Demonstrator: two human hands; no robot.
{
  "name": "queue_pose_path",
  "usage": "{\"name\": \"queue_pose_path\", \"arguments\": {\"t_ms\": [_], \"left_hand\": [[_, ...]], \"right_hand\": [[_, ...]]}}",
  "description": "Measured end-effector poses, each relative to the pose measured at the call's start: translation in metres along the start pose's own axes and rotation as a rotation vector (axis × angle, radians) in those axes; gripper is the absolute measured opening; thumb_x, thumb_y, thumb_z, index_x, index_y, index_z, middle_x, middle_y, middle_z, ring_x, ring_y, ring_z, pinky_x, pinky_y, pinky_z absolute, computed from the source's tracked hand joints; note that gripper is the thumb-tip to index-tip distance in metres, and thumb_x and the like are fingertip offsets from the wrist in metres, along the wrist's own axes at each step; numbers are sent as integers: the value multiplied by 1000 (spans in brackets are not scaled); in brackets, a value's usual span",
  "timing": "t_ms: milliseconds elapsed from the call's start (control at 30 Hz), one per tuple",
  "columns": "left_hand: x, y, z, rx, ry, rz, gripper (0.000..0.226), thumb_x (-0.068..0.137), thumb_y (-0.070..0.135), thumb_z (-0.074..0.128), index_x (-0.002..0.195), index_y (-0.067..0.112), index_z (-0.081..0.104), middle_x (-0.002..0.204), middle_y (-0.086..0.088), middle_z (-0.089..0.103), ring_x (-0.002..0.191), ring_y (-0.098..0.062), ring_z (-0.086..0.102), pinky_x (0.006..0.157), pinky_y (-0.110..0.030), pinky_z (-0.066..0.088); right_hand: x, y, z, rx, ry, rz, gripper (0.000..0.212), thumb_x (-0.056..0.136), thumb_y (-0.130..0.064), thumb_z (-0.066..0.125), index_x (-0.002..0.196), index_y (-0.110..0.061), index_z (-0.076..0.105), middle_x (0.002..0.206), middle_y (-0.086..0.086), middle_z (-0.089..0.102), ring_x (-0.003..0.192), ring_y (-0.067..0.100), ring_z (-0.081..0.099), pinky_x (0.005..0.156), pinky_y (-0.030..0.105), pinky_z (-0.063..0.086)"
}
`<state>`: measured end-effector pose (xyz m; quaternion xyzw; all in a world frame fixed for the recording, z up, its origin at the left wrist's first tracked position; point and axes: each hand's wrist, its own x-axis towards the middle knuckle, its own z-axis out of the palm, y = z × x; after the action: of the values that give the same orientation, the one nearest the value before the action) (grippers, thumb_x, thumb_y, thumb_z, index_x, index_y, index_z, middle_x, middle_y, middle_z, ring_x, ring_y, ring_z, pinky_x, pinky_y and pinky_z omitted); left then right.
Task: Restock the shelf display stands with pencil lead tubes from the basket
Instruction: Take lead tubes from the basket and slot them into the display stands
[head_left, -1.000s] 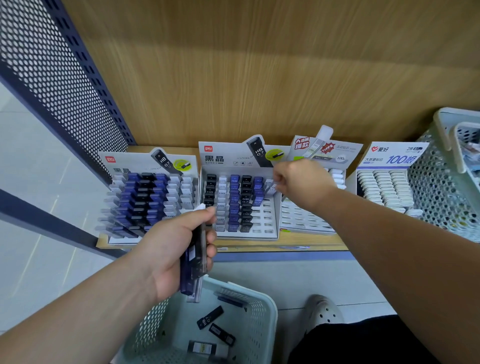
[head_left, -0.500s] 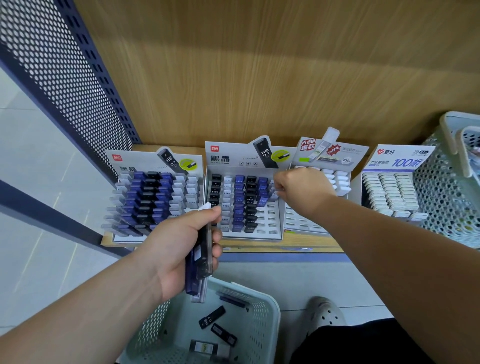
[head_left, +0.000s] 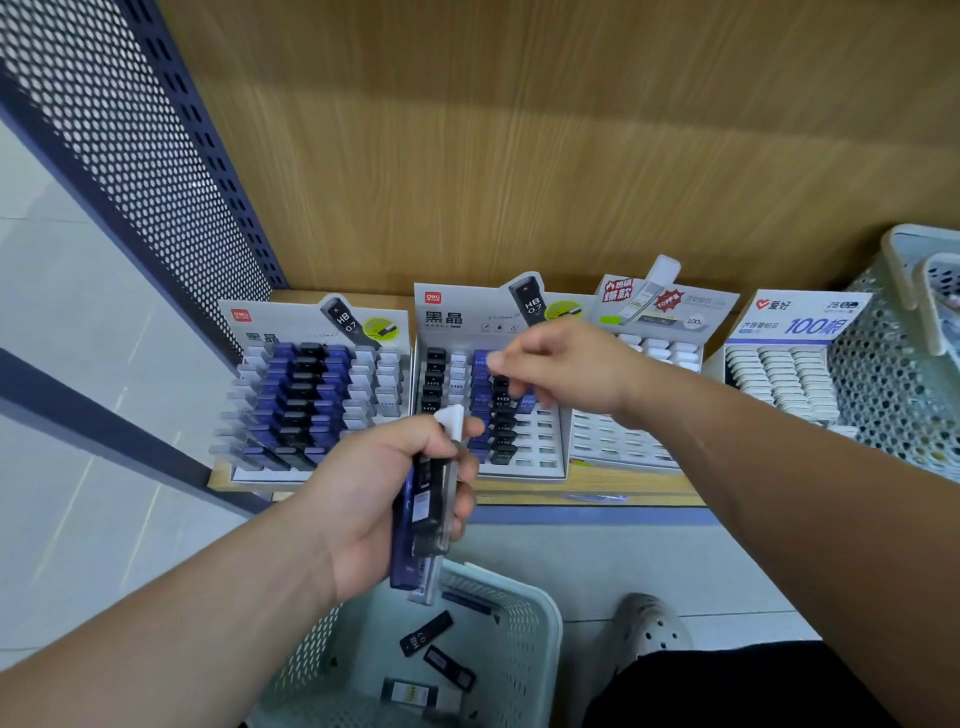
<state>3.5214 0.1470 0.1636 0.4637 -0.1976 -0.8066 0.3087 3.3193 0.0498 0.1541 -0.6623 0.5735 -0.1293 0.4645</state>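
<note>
Fig.: L hand (head_left: 374, 499) grips bundle of lead tubes (head_left: 426, 514) above basket (head_left: 550, 639); R hand (head_left: 571, 374) over mid display stand (head_left: 545, 460), fingers curled, contents unclear (blur).

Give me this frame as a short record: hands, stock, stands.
left hand: grips a bundle of tubes, blue, black and clear, above the basket
right hand: over the second stand, fingers curled; blurred, cannot tell if it holds a tube
basket: on the floor, a few loose tubes inside
first stand: largely filled
second stand: empty slots on the right and at the front
third stand: back rows filled, front slots empty
fourth stand: holds white tubes
</note>
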Motion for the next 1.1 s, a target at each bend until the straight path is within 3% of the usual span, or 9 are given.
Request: {"name": "queue_pose_path", "arguments": {"t_ms": [133,300,433,533,700,767,867,967,1100], "left_hand": [[-1,-2,5,67,-36,19,30,76,5,54,105,10,59,72,-9,55,51,-23,47,47,-26,40],[-4,-6,7,93,-43,13,18,84,2,53,88,8,70,73,-15,57,49,-23,48,45,-26,41],[-5,-9,9,121,-47,-1,36,76,10,59,108,4,72,73,-12,61,48,-21,50,43,-24,39],[-5,-9,10,127,-34,21,31,83,8,54,108,2,72,73,-13,61,48,-21,49,44,-24,39],[-5,-11,13,131,-30,29,22,85,7,54,102,-4,63,73,-16,63,48,-23,51,44,-25,41],[-6,-11,16,148,-41,27,21,84,12,59,99,-3,61,74,-17,65,48,-22,53,44,-25,42],[-7,-11,18,167,-86,31,49,76,30,69,114,0,67,83,-20,69,51,-24,54,47,-26,41],[-8,-12,22,189,-116,44,48,80,37,67,118,8,68,84,-19,68,52,-24,52,45,-26,40],[-4,-16,27,205,-90,81,44,84,36,67,121,10,67,69,-11,58,47,-20,44,42,-24,35]], "right_hand": [[-11,-17,6,217,-345,7,29,97,-39,65,108,-14,74,76,-1,71,60,10,53,53,21,38],[-20,-20,5,130,-403,-26,10,94,-17,72,97,-7,75,69,-2,69,60,5,55,56,21,39],[-23,-19,-1,173,-350,-50,8,94,-13,71,87,-16,74,66,-7,66,61,5,54,59,24,39],[-26,-21,-3,157,-374,-37,10,90,-25,76,92,-15,75,72,-4,69,67,11,55,59,25,40],[-31,-21,-2,161,-421,-64,14,82,-19,83,91,-16,72,82,12,72,80,22,62,74,40,41],[-34,-19,-6,164,-442,-50,11,87,-15,78,92,-17,68,83,9,71,76,15,63,68,36,41],[-40,-14,-16,247,-424,-4,10,94,-7,68,93,-14,62,73,2,70,60,9,59,54,24,36],[-47,-5,-28,412,-318,67,12,94,-2,65,94,-13,59,73,2,68,55,10,64,44,18,41],[-54,-2,-35,622,-225,146,11,94,-3,64,96,-14,60,78,8,73,60,13,72,50,20,55]]}}
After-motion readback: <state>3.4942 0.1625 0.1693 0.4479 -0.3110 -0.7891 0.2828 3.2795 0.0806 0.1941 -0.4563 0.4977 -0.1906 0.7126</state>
